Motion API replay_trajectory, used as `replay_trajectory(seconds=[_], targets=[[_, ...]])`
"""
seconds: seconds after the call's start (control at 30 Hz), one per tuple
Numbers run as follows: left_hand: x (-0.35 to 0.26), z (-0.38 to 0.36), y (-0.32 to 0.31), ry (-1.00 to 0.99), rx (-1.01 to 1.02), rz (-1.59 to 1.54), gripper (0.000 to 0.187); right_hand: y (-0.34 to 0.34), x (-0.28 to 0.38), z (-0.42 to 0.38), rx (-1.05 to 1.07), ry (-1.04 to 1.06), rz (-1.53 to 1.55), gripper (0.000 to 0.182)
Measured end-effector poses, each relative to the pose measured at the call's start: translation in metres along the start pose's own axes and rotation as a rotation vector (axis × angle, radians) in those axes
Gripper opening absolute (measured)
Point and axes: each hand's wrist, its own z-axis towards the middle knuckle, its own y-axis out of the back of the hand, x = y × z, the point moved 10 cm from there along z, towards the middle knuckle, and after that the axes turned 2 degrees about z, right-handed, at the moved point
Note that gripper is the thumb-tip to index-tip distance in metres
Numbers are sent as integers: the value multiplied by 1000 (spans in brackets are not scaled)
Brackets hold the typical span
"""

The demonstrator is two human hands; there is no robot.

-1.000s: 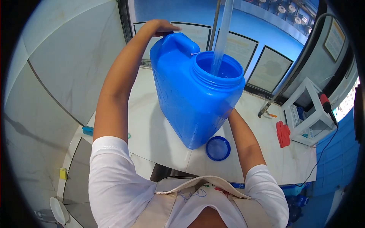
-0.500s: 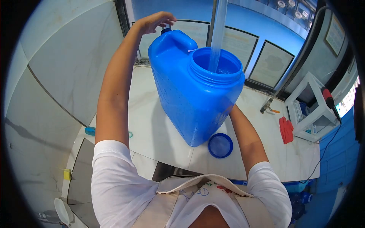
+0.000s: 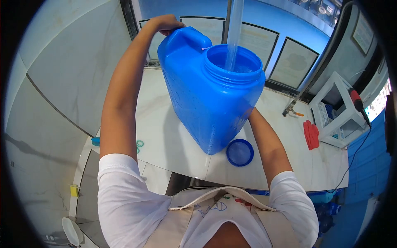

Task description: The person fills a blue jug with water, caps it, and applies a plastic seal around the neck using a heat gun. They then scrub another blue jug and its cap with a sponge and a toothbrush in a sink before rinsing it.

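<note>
A large blue jug (image 3: 194,87) stands on the tiled counter. Into its wide open mouth (image 3: 234,64) runs a stream of water (image 3: 234,37) from above, and water shows inside. My left hand (image 3: 167,24) is closed over the jug's far left corner, where its small dark cap sits; the hand hides the cap and the fingertips. My right forearm (image 3: 269,140) reaches behind the jug's right side, so that hand is out of sight. A round blue lid (image 3: 240,153) lies on the counter close to the jug's near end.
A tap with an orange handle (image 3: 292,110) is at the right back. Near it lie a red cloth (image 3: 311,134) and a white rack (image 3: 331,113) with a corded red-and-black tool (image 3: 356,101). Green rings (image 3: 140,144) lie left. Framed panels (image 3: 293,62) line the glass behind.
My left hand has come down from above the small cap and closed over it. The view has shifted slightly, and the water keeps running into the jug.
</note>
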Motion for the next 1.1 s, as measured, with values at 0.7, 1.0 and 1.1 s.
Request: replay_trajectory(seconds=[0.7,1.0,1.1], targets=[[8,-18,5,-341,-455,-353,47,-5,19,14,13,77,-13,36],[-33,-307,-169,-367,-1347,-199,15,-15,54,33,100,195,60,36],[-132,-302,-316,-643,-657,-3,29,-18,65,33,132,224,97,36]])
